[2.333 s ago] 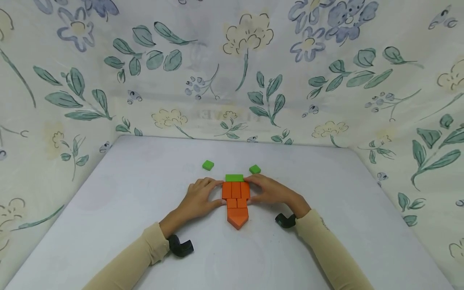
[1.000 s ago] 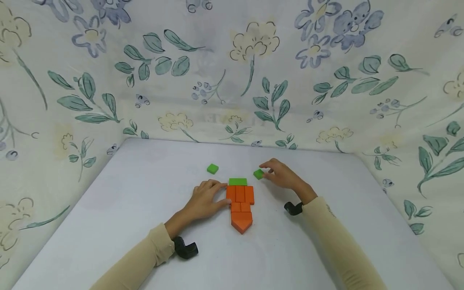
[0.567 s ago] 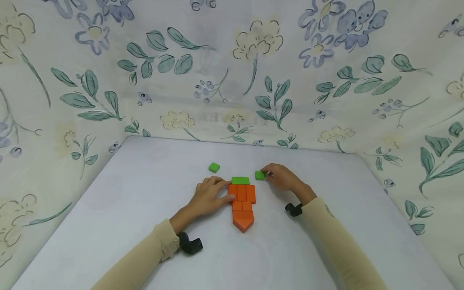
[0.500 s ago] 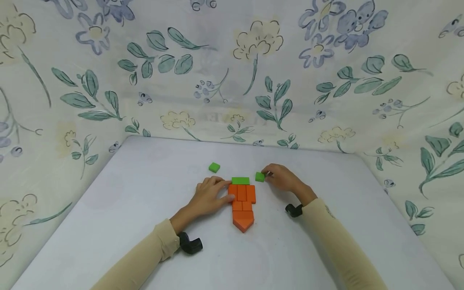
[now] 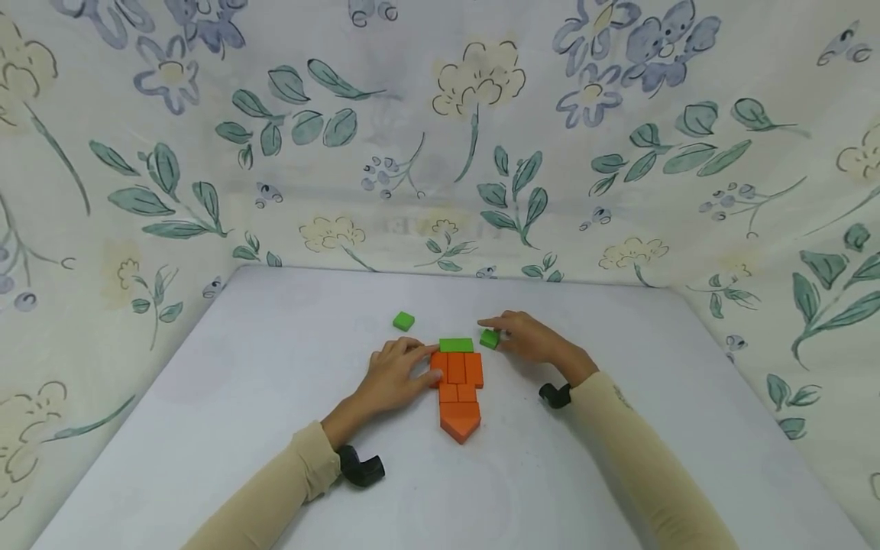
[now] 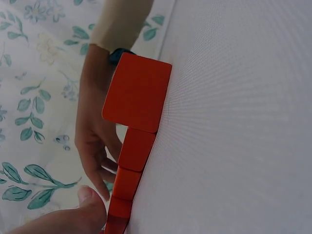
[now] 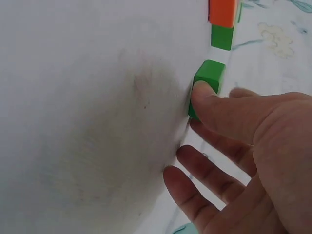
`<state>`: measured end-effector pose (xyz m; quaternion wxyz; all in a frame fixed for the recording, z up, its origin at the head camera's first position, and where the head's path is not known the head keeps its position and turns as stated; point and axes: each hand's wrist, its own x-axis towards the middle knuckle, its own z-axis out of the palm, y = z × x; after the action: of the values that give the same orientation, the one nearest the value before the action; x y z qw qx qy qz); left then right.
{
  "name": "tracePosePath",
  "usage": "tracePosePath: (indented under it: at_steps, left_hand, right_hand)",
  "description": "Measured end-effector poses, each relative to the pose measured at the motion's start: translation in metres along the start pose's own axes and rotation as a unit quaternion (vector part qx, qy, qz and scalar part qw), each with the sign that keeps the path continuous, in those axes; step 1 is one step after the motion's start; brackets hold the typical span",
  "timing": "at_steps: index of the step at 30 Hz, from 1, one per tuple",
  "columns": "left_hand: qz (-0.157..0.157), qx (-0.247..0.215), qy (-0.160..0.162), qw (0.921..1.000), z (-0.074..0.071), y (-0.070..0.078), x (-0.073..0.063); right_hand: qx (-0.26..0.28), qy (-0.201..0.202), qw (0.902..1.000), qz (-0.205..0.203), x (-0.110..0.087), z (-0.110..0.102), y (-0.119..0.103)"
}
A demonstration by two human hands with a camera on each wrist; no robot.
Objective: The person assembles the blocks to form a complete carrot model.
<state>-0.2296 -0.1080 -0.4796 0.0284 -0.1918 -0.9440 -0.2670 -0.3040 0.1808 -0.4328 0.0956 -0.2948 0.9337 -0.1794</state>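
Note:
Orange blocks (image 5: 457,368) lie flat in a joined shape, ending in a pointed orange block (image 5: 461,420) toward me. Against their far side is a long green block (image 5: 457,345). My left hand (image 5: 392,374) rests at the shape's left edge, its thumb by the orange blocks and its index fingertip near the green block's left end. A small green block (image 5: 489,339) stands apart to the right. My right hand (image 5: 532,340) holds it, the thumb pressed on its side in the right wrist view and the index finger reaching out past it.
Another small green block (image 5: 403,321) lies farther back, left of the long green one. The white table (image 5: 302,328) ends at a flower-patterned cloth (image 5: 426,153) at the back and sides. A black device (image 5: 360,467) sits at each wrist.
My right hand left the orange shape, reached the right-hand green block, and has turned it and moved it slightly nearer the shape. The left hand stays at the shape's left edge.

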Motion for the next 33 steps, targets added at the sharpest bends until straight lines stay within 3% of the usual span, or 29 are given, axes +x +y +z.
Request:
tracePosePath:
  at_steps: [6,12,17,23,33]
  left_hand:
    - [0.002,-0.003,0.000,1.0000,0.002,0.002,0.002]
    - [0.005,0.005,0.002,1.0000,0.000,0.003,0.003]
    - [0.012,0.017,0.001,0.9998,-0.001,-0.005,0.000]
    - [0.023,-0.016,-0.007,0.9996,-0.001,-0.013,-0.007]
    - [0.046,-0.006,-0.002,0.9989,-0.003,-0.010,-0.009]
  right_hand:
    - [-0.021,-0.009,0.9997,-0.003,0.001,-0.004,0.001]
    - [0.005,0.010,0.9993,0.036,0.007,-0.004,-0.001]
    - [0.026,0.028,0.9983,0.044,0.018,0.002,-0.010]
    - [0.036,0.042,0.9967,0.059,0.029,0.011,-0.014]
    - [0.090,0.065,0.9931,0.040,0.022,0.015,-0.002]
